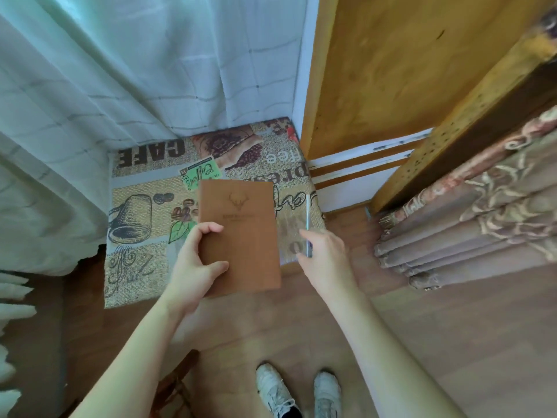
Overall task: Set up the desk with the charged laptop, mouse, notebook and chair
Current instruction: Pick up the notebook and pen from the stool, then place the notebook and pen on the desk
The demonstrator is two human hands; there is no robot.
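At the far left hangs a white curtain [90, 86], thin cloth crossed with a faint grid and falling in soft folds onto a coffee-print cloth [144, 212]. The cloth is coarse, burlap-like weave printed with "CAFE", a tipped mug and beans, and it covers a low squarish surface in the corner, possibly a seat or a small bench. The left hand [196, 267] has its grip closed on the notebook [241, 236], thumb on the cover and fingers along the near left edge. It is a flat rectangular book in matte brown leatherette embossed with a stag's head, held over the cloth's near edge. Right of it, the right hand [324, 260] pinches a slim, shiny pen [308, 230], its far end pointing away over the cloth. The step in hand looks like gathering the notebook; next it must be carried level to the desk, which is not in view. Further right stand a worn ochre wooden door [407, 70] and a pleated patterned drape [482, 221] above smooth wood-laminate floor [422, 342].
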